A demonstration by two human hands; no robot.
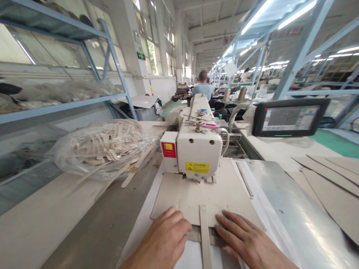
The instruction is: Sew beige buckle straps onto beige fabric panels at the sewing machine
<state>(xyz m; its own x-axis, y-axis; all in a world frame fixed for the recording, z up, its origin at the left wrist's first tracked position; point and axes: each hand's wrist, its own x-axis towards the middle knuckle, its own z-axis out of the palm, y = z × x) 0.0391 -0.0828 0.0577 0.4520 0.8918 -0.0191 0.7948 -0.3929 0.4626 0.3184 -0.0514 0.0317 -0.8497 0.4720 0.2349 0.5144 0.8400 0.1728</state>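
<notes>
Pressing down on a beige panel (193, 196), we have both hands at the six o'clock edge of the view. Our left hand (165, 241) lies at seven o'clock of the panel, palm down with the fingers loosely bent and closed on nothing, its fingertips touching the panel's near edge. Our right hand (246, 239) lies at five o'clock, flat and spread, fingers resting on the panel and gripping nothing.

Between the two hands a narrow strip (204, 235) runs straight from six o'clock towards twelve, its far end lying on the panel. The panel itself lies flat on the counter (33, 228), reaching under the sewing machine (196, 149), which stands just past it at twelve o'clock with a yellow caution label on its face.

At ten o'clock from the machine a clear plastic bag (103, 147) full of pale strips sits on the counter, a few of them spilling out. A screen (288, 117) stands at two o'clock, and cardboard sheets (331, 186) lie at three o'clock. A blue shelf (56, 108) runs along nine o'clock. Far off at twelve o'clock, a person (203, 89) sits facing away.
</notes>
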